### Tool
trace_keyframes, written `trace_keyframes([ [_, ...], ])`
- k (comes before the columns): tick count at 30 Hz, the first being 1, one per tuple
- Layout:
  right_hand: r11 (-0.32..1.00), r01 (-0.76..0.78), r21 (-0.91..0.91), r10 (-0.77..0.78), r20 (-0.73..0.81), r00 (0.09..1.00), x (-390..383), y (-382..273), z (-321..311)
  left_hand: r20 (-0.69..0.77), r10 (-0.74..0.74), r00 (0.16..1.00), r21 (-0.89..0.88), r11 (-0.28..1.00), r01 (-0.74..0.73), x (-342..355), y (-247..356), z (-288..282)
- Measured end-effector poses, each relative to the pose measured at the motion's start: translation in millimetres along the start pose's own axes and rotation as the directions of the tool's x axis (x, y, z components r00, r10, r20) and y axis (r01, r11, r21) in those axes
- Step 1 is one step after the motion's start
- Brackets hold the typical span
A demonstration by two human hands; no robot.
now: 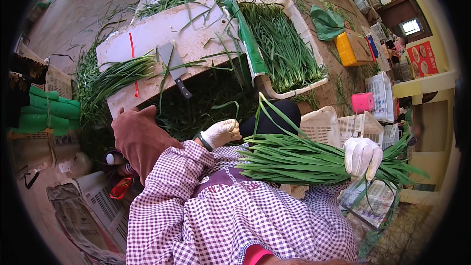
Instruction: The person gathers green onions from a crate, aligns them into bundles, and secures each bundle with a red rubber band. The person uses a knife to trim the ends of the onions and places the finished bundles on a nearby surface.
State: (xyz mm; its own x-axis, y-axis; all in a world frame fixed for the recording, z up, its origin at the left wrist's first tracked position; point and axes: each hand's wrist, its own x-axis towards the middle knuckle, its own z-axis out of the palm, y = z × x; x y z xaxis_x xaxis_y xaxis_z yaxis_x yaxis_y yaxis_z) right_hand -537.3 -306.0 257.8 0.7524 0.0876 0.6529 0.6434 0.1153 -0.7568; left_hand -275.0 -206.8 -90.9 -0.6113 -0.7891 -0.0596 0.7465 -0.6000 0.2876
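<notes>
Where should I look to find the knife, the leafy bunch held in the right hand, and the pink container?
Knife (174, 67): head view, on its blade.
Leafy bunch (299, 159): head view, on the leaves midway along.
Pink container (362, 102): head view, on its visible side.

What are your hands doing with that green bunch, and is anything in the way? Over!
Right hand: gripping leafy bunch. Left hand: curled closed. Knife on board, handle overhanging edge, away from both hands.
</notes>
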Motion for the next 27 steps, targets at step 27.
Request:
trace_keyframes([
  [27, 0.997, 0.054, -0.048, -0.054, 0.002, 0.999, 16, 26, -17, 0.051, 0.845, 0.533, 0.702, 0.349, -0.621, -41, 170, 180],
])
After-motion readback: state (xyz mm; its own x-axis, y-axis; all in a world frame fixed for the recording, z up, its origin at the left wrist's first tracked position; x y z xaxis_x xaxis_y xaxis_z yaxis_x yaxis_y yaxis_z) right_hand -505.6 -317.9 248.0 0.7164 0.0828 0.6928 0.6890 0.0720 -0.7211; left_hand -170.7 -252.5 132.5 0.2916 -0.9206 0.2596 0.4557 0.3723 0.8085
